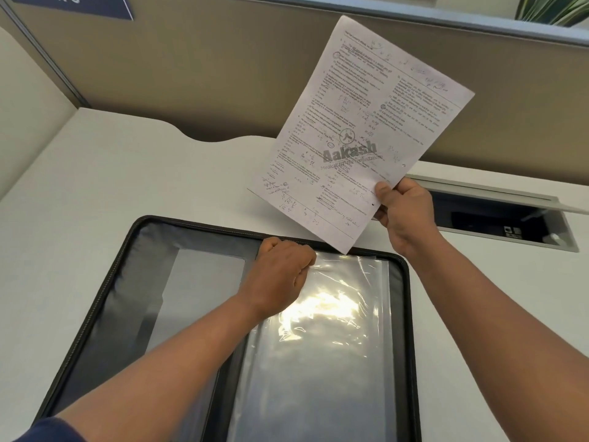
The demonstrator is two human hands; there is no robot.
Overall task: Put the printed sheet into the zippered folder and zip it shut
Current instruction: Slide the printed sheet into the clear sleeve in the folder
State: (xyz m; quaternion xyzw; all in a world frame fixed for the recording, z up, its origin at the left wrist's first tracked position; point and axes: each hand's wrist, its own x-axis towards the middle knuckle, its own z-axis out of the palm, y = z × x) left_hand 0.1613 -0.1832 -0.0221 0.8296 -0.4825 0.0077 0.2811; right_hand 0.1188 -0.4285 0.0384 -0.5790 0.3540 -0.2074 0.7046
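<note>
A black zippered folder lies open flat on the white desk in front of me. Its right half holds clear plastic sleeves that glare under the light. My left hand pinches the top edge of the uppermost sleeve near the folder's far rim. My right hand holds the printed sheet by its lower right corner. The sheet is raised and tilted above the desk, its lowest corner hanging just over the sleeve's top edge. Small text and handwritten notes cover it.
The white desk ends at a beige partition wall. An open cable box with sockets is sunk into the desk at the right. A plant shows at the top right corner.
</note>
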